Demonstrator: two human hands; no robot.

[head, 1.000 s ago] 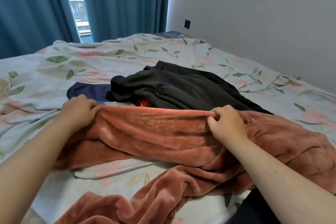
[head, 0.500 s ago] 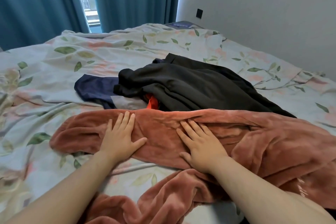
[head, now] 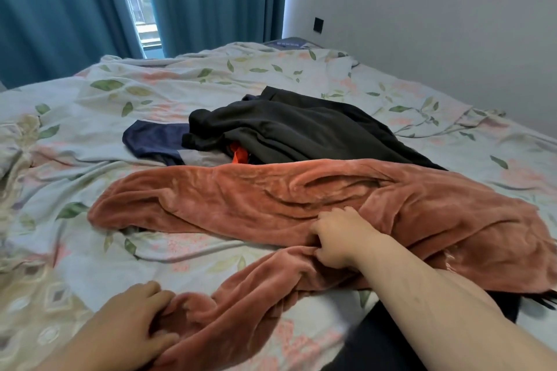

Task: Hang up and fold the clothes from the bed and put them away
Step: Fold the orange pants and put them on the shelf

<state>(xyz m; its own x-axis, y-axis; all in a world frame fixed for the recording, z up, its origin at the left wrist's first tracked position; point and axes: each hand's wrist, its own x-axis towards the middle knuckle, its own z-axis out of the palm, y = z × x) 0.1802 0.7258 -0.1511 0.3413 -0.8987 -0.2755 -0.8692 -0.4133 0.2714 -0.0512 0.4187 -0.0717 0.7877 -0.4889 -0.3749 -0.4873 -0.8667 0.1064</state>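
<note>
Rust fleece garment point(head: 271, 199) spread across the bed point(head: 90, 159) with its flowered sheet, in front of a heap of black clothes point(head: 295, 132) and a navy garment point(head: 150, 138). Left hand point(head: 129, 325) grips the fleece's near trailing end; right hand point(head: 340, 238) bunches a fold in curled fingers. Pale marking on the fleece by the right forearm: illegible

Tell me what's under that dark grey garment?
An orange-red scrap, a navy garment and a pale grey piece peek out beneath the dark grey garment; the rest is covered, partly by the rust fleece.
</note>
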